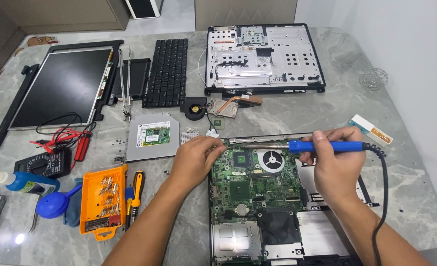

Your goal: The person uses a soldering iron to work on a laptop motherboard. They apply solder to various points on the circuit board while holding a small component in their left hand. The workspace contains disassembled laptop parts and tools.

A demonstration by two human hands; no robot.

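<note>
A grey marble-patterned table [287,116] carries everything here, and right at the near edge sits an opened laptop base with its green motherboard [258,182] exposed. Along the far side lie a laptop screen panel [63,86], a black keyboard [168,71], a silver metal chassis plate [264,58], a small black fan [195,109] and a copper heat pipe [233,103], with an optical drive [152,137] nearer in. On the left rest a multimeter [43,162] with red leads, a blue bottle [24,182], a blue air blower [56,203], an orange screw tray [102,199] and a screwdriver [137,189].
</note>
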